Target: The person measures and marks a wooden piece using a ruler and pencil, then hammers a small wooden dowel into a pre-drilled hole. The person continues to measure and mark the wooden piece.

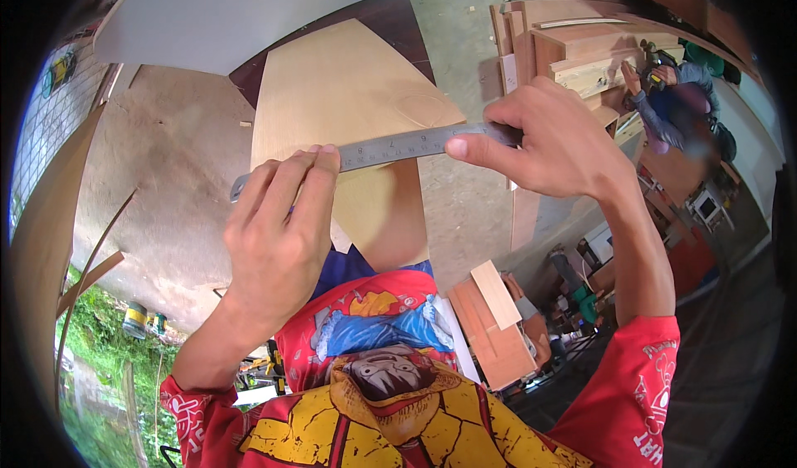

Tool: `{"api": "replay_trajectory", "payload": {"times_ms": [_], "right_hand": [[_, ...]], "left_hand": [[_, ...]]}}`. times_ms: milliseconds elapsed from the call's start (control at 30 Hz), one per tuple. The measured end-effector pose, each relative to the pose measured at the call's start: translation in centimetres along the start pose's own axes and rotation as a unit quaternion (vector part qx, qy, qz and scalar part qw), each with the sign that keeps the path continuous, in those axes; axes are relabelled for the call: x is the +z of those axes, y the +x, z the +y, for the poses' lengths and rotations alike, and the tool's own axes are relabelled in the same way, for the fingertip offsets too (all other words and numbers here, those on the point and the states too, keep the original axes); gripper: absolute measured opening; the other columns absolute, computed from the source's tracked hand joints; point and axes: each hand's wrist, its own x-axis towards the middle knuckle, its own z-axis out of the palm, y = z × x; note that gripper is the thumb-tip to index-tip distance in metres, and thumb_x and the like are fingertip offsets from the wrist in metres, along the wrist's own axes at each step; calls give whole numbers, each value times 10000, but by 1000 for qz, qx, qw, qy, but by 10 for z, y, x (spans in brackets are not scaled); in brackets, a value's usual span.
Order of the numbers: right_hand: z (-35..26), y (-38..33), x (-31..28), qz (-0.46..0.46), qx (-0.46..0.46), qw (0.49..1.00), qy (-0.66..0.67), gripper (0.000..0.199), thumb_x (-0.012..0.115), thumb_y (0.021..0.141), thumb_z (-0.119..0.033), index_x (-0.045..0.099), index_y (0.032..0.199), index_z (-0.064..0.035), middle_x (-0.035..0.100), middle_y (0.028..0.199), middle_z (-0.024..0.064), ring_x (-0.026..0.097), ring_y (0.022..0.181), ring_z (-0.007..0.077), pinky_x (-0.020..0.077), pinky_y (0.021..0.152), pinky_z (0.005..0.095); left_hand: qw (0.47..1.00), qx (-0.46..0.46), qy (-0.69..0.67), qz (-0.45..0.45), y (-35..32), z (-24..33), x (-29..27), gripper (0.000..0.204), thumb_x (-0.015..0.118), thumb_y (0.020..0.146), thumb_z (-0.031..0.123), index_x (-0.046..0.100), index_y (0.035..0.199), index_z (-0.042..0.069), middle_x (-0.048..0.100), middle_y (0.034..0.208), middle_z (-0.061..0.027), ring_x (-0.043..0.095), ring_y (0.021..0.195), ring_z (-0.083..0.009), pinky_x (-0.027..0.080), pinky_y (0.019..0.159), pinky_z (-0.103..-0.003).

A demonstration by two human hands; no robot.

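Head camera, aimed steeply down the wearer's own front.
It sits close above both raised hands (fisheye-bent edges), taking in the red shirt [390,385] and workshop floor [465,210] below.

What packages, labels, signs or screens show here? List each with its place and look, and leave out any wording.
Steel ruler: held level between the left hand and the right hand, over a pale plywood panel; a long grey strip with printed scale marks.
Printed shirt: bottom centre, on the person; red and yellow with a cartoon picture.
No packages, signs or screens can be made out.
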Motion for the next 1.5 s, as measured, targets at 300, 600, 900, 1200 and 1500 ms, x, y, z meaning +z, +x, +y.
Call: {"api": "replay_trajectory", "payload": {"times_ms": [300, 600, 900, 1200, 1500], "right_hand": [[-20, -25, -17, 3, 77, 997, 3, 784, 698, 1034, -661, 729, 678, 37, 584, 582, 258, 665, 650, 493, 539, 649, 560], [-10, -46, -17, 75, 61, 995, -28, 808, 706, 1038, -674, 664, 647, 31, 509, 532, 215, 583, 547, 454, 475, 591, 526], [6, -37, -7, 55, 44, 997, 3, 795, 694, 1053, -676, 686, 667, 19, 502, 529, 200, 555, 535, 440, 455, 585, 508], [10, -30, -7, 54, 58, 997, -14, 809, 682, 1031, -695, 743, 674, 28, 580, 579, 245, 643, 629, 476, 533, 644, 541], [-32, -58, -13, 80, 114, 990, -28, 756, 657, 1087, -628, 723, 717, 28, 584, 587, 237, 643, 611, 488, 506, 633, 573]], "left_hand": [[999, 2, -37, -26, 6, 5, 11, 471, 804, 871, -4, 735, 1334, -53, 746, 1240, -163, 751, 1121, -337, 629, 925, -420], [998, 41, -43, 15, 28, 14, 32, 409, 803, 850, 24, 757, 1250, -42, 739, 1163, -157, 746, 1050, -321, 632, 903, -417], [997, 74, -14, -6, 31, 9, 29, 382, 825, 854, 50, 759, 1217, -52, 729, 1128, -147, 740, 1020, -312, 636, 895, -411], [997, 70, -26, -16, 30, 9, 29, 476, 869, 817, 63, 750, 1263, -54, 742, 1156, -155, 734, 1039, -324, 632, 915, -422], [997, 50, -60, -28, 33, 6, 34, 433, 845, 852, 51, 750, 1269, -21, 772, 1239, -152, 766, 1148, -323, 617, 988, -458]]}}
